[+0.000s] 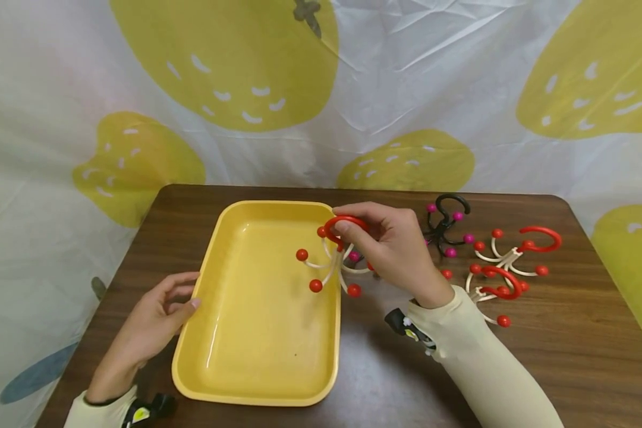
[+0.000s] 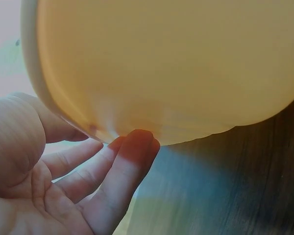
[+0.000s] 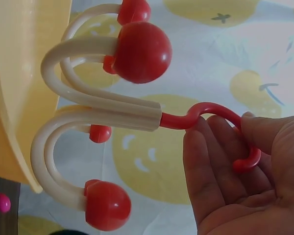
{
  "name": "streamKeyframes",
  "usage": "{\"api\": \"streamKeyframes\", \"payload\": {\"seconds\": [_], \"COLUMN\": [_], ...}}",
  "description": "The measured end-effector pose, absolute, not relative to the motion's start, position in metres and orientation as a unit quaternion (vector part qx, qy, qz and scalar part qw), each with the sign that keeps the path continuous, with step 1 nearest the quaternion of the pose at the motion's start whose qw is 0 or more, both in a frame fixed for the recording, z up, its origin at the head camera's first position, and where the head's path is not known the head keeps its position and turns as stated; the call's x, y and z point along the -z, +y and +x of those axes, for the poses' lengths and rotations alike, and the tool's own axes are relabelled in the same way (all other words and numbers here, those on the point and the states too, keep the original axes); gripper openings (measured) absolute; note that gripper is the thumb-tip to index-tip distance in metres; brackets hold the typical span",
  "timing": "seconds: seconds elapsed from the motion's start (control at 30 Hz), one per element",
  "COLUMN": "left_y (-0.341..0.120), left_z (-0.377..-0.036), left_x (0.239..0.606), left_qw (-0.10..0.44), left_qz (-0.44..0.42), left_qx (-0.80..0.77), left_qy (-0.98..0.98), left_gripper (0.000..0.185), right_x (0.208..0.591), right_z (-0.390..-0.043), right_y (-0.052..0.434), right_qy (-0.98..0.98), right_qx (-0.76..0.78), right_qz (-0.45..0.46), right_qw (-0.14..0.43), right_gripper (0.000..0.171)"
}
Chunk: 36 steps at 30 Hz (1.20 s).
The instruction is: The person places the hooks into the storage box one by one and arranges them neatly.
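My right hand [image 1: 393, 246] pinches the red top loop of a multi-arm hook [image 1: 331, 261] with white arms and red ball tips, held over the right edge of a yellow tray [image 1: 257, 368]. In the right wrist view the hook [image 3: 103, 117] hangs out from my fingers [image 3: 210, 161], which curl round its red loop beside the tray wall [image 3: 19, 88]. My left hand [image 1: 155, 315] rests on the table with relaxed fingers touching the tray's left rim. In the left wrist view a fingertip [image 2: 137, 147] touches the tray's underside [image 2: 176, 68].
On the brown table [image 1: 567, 356] to the right lie two more red-and-white hooks [image 1: 513, 255] [image 1: 494, 288] and a black hook with pink balls [image 1: 446, 229]. A white cloth with yellow strawberry prints [image 1: 321, 89] hangs behind the table.
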<state>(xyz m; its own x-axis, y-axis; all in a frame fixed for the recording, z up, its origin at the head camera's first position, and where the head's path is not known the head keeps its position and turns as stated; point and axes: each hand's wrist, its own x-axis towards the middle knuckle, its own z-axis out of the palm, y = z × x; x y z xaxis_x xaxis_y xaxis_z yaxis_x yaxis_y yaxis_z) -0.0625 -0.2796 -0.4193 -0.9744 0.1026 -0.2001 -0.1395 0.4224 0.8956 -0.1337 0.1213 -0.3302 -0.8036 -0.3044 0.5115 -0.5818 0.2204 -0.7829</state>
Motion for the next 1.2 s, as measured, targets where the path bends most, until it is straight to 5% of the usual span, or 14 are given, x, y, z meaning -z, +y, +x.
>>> {"api": "streamKeyframes", "payload": {"seconds": [1.2], "left_y": [-0.281], "left_z": [-0.064], "left_x": [0.420], "left_qw": [0.102], "left_qz": [-0.005], "left_qx": [-0.507], "left_qy": [0.856], "left_gripper": [0.055], "right_x": [0.332], "right_z": [-0.212], "right_y": [0.028], "right_qy": [-0.794], "right_qx": [-0.532], "right_qz": [0.286], "right_qw": [0.066], "right_gripper": [0.020]}}
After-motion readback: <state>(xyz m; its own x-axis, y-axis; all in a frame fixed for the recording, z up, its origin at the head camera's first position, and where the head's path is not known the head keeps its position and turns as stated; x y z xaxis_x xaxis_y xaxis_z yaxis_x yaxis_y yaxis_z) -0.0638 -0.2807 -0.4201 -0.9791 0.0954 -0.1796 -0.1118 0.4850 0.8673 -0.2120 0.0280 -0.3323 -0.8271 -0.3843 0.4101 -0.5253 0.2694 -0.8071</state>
